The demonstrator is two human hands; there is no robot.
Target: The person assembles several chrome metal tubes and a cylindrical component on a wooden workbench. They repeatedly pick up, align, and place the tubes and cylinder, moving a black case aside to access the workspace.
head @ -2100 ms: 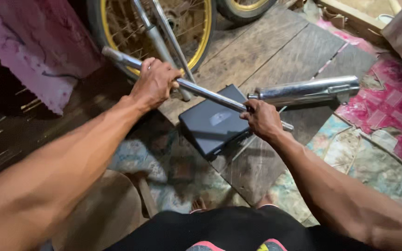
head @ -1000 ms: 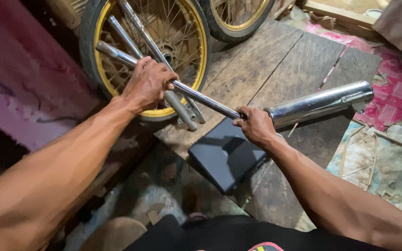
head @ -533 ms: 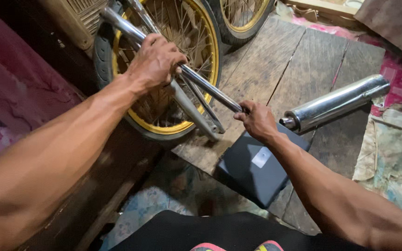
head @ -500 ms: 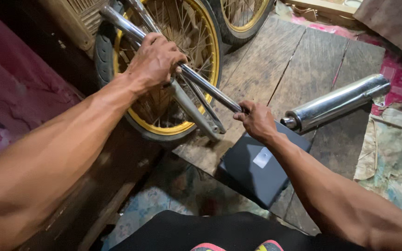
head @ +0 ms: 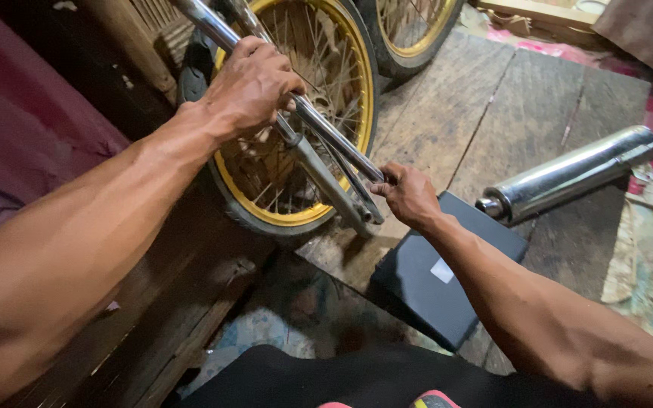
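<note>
A long chrome tube (head: 334, 140) runs diagonally from the upper left down to the middle. My left hand (head: 251, 87) is closed around its upper part, and my right hand (head: 410, 196) grips its lower end. Behind the tube stands a spoked wheel with a yellow rim (head: 307, 215) and a black tyre. A second grey fork leg (head: 326, 189) lies against the spokes just under the tube.
A chrome exhaust muffler (head: 568, 174) lies on the wooden plank floor (head: 485, 113) to the right. A black flat box (head: 432, 279) sits under my right forearm. A second yellow-rimmed wheel (head: 410, 38) stands at the top. Pink cloth (head: 9, 166) hangs at left.
Both hands have carried the chrome tube away from the muffler and up to the left, so it now lies across the yellow-rimmed wheel. The view has shifted left with them.
</note>
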